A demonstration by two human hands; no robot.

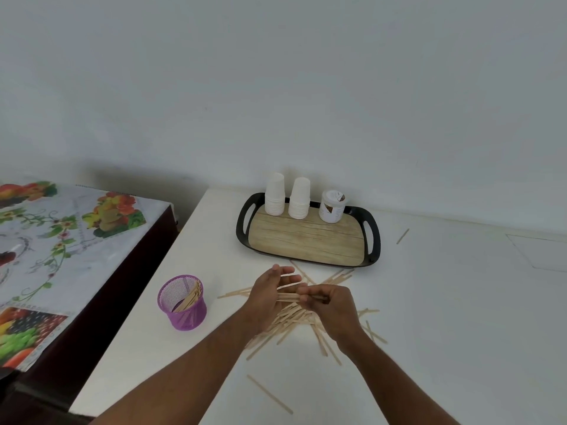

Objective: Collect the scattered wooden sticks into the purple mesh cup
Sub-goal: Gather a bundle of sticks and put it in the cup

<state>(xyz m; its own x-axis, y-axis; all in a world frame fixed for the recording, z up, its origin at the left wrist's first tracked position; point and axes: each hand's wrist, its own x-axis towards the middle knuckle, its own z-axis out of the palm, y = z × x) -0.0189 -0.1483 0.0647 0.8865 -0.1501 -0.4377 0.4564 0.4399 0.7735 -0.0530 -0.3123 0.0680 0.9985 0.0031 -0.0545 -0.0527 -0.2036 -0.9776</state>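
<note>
1. Centrally, both hands meet above a heap of wooden sticks [294, 320] on the white table [445, 302].
2. The left hand [270, 297] lies palm up, fingers mostly straight, with a small bundle of sticks [288, 294] resting across them.
3. The right hand [329, 305] has its fingers curled, pinching the right end of that same bundle.
4. The purple mesh cup [182, 302] stands upright on the table to the left of the hands, apart from the heap, with several sticks already leaning inside against its right wall.
5. Stray sticks lie away from the heap: one [270, 394] nearer the person, one [402, 236] to the right of the tray.
6. A black-rimmed tray [306, 240] with a wood-patterned base sits behind the heap, carrying two stacks of white paper cups [274, 194] and a white jar [333, 205] along its far edge.
7. A second table under a fruit-printed cloth [61, 240] stands to the left.
</note>
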